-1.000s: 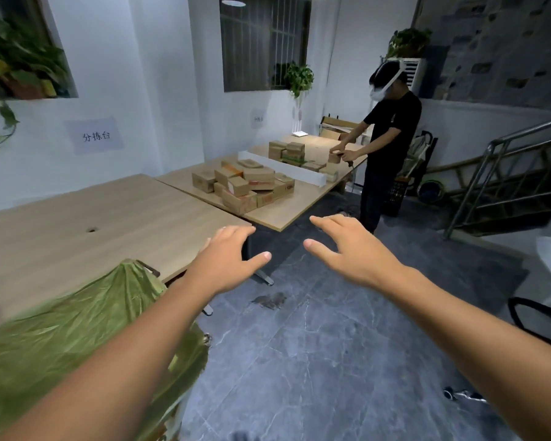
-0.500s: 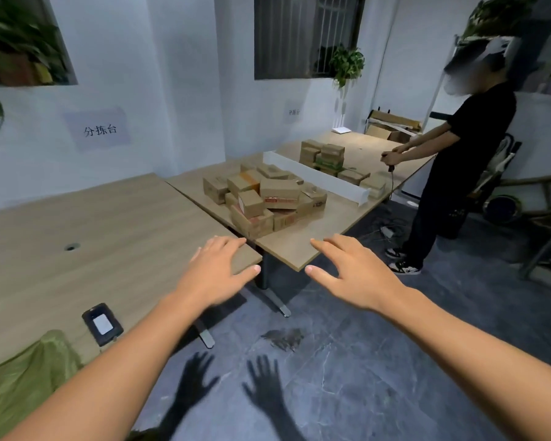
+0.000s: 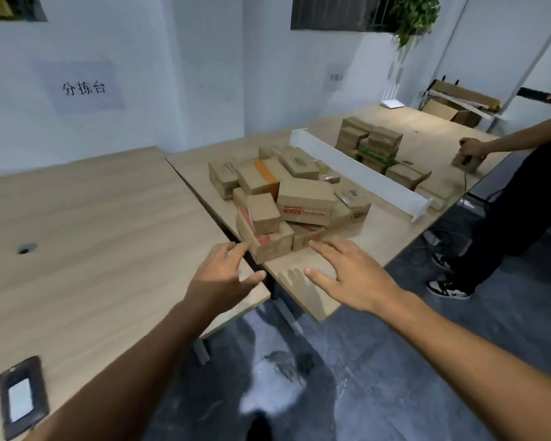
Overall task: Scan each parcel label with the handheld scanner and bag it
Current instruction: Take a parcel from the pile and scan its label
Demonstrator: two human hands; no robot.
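A heap of several brown cardboard parcels (image 3: 287, 198) lies on the right-hand wooden table (image 3: 379, 240). My left hand (image 3: 220, 278) reaches out with straight fingers, its tips just short of the nearest parcel (image 3: 272, 245) at the table's front corner. My right hand (image 3: 350, 275) hovers open over the table's front edge, just in front of the heap. Neither hand holds anything. A dark handheld device with a pale screen (image 3: 21, 397) lies on the left table (image 3: 77, 249) at the bottom left. No bag is in view.
A white divider board (image 3: 357, 173) splits the right table; behind it sits a second parcel pile (image 3: 372, 144). Another person in black (image 3: 506, 198) stands at the right, gripping a box. A narrow gap separates the two tables. Grey floor lies below.
I have moved closer to the parcel table; both hands now reach the heap's front. The green bag has left the view at the lower left.
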